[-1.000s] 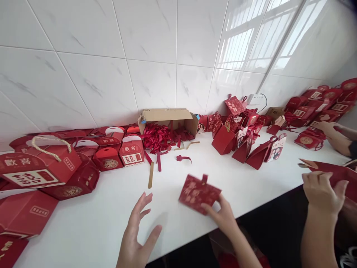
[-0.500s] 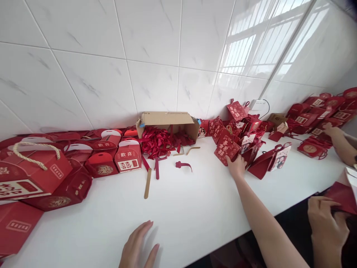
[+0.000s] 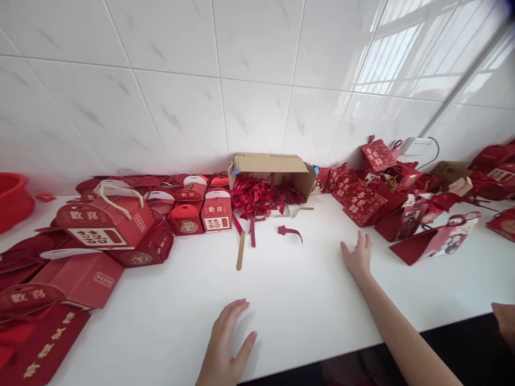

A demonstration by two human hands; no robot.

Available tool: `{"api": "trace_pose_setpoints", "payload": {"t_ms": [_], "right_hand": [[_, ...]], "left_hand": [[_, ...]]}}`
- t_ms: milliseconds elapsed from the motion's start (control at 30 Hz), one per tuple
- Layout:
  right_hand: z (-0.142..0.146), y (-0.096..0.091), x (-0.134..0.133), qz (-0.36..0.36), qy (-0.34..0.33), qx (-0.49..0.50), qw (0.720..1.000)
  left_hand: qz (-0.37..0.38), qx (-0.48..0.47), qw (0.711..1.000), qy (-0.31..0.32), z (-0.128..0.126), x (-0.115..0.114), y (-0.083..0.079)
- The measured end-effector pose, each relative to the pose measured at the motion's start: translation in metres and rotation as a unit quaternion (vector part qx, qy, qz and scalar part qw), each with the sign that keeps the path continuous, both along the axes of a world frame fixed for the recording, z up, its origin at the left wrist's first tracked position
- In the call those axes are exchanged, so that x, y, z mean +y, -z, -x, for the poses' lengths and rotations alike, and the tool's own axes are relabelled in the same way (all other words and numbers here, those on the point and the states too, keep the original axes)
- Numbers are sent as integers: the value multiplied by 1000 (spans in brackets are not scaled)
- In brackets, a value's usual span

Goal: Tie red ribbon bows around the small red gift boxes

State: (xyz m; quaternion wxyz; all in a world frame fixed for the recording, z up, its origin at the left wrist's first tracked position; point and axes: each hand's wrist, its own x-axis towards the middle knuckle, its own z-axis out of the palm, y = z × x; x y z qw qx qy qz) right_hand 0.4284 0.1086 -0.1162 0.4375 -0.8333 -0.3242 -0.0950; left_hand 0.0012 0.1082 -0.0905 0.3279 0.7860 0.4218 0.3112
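My right hand [image 3: 358, 258] hovers at the white table, fingers spread and holding nothing. Just beyond its fingertips stands a red gift box [image 3: 365, 206] with gold characters, and a gap shows between them. A red bag-like box [image 3: 434, 241] with a ribbon handle and a picture of figures stands farther right. My left hand [image 3: 227, 343] is over the near part of the table, open, thumb apart from the fingers, with nothing in it. Between the hands, farther back, lie a dark red strap [image 3: 290, 232] with a flower-shaped end and a gold strip [image 3: 240, 251].
An open cardboard box [image 3: 273, 162] holding red ribbons [image 3: 252, 197] lies against the tiled wall. Red boxes with handles [image 3: 105, 217] crowd the left, near a red basin [image 3: 14, 198]. A white power strip [image 3: 418, 146] sits at the back right. The table's front edge runs below.
My right hand has come away from the red gift box, its fingers now spread. The view has turned left, bringing in the red basin. The other person's hands at right have largely left the view.
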Motion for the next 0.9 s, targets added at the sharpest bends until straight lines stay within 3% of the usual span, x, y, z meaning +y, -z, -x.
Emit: {"api": "trace_pose_setpoints", "payload": {"t_ms": [67, 167, 267, 300, 367, 533, 633, 700, 767, 900], "right_hand": [[39, 4, -9, 33, -83, -16, 996], [109, 10, -30, 94, -231, -89, 964], [177, 20, -60, 123, -293, -148, 937], [195, 23, -69, 141, -324, -167, 921], [220, 26, -82, 147, -327, -183, 915], [234, 18, -87, 136, -304, -168, 928], [231, 12, -86, 140, -305, -169, 927], [230, 11, -87, 139, -307, -171, 926], [231, 11, -88, 137, -307, -171, 926], [232, 10, -89, 146, -305, -174, 925]], "left_hand": [[0, -20, 1000, -5, -1, -1, -6], [-27, -77, 995, -62, 9, -3, -13], [-78, -137, 968, -194, 34, -5, -23], [-92, -159, 953, -240, 45, -6, -27], [-120, -191, 928, -295, 66, -7, -36], [-152, -100, 915, -361, 109, 5, -37], [-88, -137, 896, -413, 126, 24, -27], [-85, -154, 884, -433, 132, 38, -26], [-130, -154, 868, -453, 134, 50, -31], [-291, -116, 818, -482, 135, 76, -54]]}}
